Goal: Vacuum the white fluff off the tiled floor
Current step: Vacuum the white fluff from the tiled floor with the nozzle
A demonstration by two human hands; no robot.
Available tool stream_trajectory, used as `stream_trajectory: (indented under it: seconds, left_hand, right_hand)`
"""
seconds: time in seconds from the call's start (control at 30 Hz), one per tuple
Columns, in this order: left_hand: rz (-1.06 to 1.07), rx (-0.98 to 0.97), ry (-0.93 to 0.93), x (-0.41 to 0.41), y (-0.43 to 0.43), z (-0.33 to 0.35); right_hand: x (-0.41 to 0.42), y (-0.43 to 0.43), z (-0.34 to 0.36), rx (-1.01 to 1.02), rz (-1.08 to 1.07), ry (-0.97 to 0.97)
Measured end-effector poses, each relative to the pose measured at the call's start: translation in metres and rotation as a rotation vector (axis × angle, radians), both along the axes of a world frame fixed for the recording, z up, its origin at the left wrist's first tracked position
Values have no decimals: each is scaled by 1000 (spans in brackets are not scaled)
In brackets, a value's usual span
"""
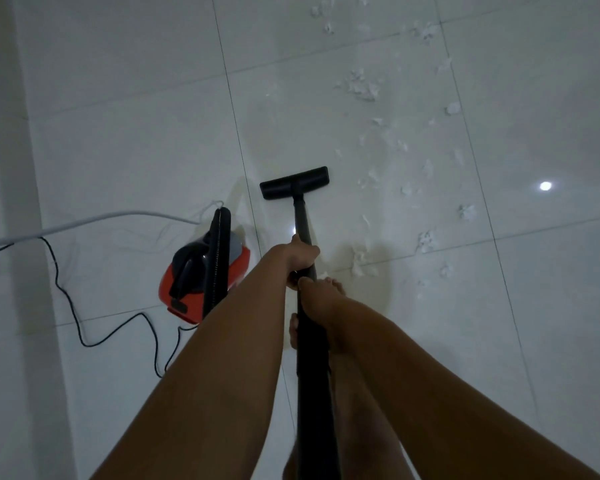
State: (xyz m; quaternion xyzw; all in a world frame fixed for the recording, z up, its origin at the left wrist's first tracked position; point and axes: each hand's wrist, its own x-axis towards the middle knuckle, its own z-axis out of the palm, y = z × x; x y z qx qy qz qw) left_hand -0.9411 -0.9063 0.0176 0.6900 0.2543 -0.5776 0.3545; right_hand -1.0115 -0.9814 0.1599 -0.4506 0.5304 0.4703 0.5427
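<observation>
White fluff lies scattered over the glossy tiled floor [430, 341]: a clump at the back [361, 86], bits at the right [426, 240] and a tuft close to my hands [361, 265]. The black floor head [295, 182] sits flat on the tiles, left of the fluff trail. Its black wand [303, 223] runs back toward me. My left hand [300, 259] grips the wand higher up the tube. My right hand [321, 301] grips it just below. Both arms reach in from the bottom edge.
The red and black vacuum canister [205, 271] stands left of the wand, its ribbed hose [219, 258] arching over it. A black cord [70, 299] snakes across the floor at the left, and a white cable [84, 221] crosses behind. My bare toes [293, 330] show beside the wand.
</observation>
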Motion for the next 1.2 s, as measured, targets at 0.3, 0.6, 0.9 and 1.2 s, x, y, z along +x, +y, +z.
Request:
stream_trajectory:
  seconds: [0.3, 0.6, 0.9, 1.2]
  left_hand:
    - [73, 9, 41, -63, -16, 5]
    - [146, 34, 14, -106, -47, 6]
    - [182, 52, 34, -178, -83, 11]
    - [174, 56, 48, -232, -87, 5]
  right_hand:
    - [-56, -25, 13, 142, 35, 107]
    - [-98, -60, -3, 201, 74, 93]
    - [-160, -105, 0, 186, 231, 57]
    - [-212, -105, 7, 72, 337, 13]
